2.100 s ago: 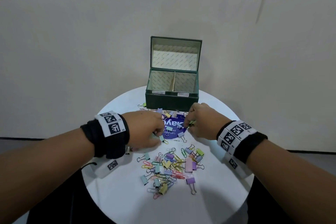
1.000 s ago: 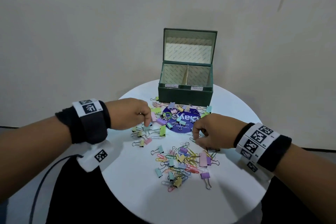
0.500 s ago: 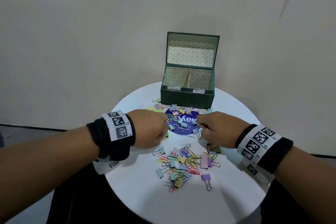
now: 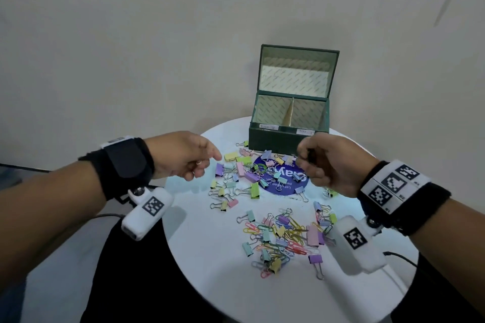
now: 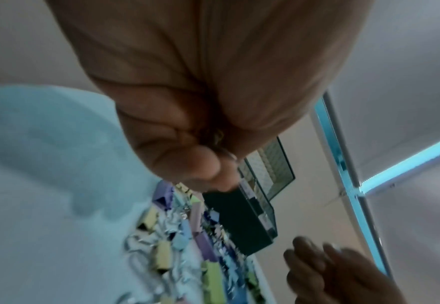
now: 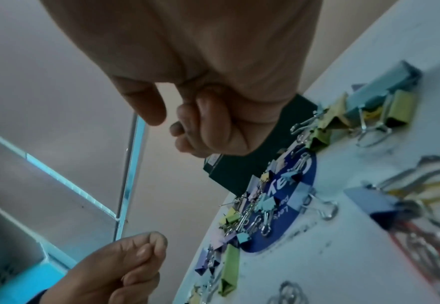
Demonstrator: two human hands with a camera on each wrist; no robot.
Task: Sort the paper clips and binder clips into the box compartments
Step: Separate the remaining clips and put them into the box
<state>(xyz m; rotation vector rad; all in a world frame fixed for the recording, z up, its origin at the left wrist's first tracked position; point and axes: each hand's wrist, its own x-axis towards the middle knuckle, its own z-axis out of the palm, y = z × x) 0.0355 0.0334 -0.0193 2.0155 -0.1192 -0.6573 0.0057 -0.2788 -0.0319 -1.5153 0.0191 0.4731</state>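
Note:
A green box (image 4: 287, 139) stands open at the table's far side, a divider splitting it into two compartments that look empty. Pastel binder clips (image 4: 244, 173) lie scattered in front of it, and a mixed pile of paper clips and binder clips (image 4: 283, 236) lies nearer me. My left hand (image 4: 196, 164) hovers left of the scattered clips and pinches a small wire paper clip (image 5: 233, 157). My right hand (image 4: 305, 162) hovers just before the box's right front corner. Its fingers (image 6: 213, 123) are curled into the palm with nothing showing in them.
The round white table (image 4: 210, 257) carries a blue round sticker (image 4: 284, 181) under some of the clips. A plain wall rises close behind the box. White camera units hang under both wrists, and a cable trails off at each side.
Both hands have lifted off the table and drawn apart. The left hand turned palm inward with a paper clip in it. The right hand rose toward the box.

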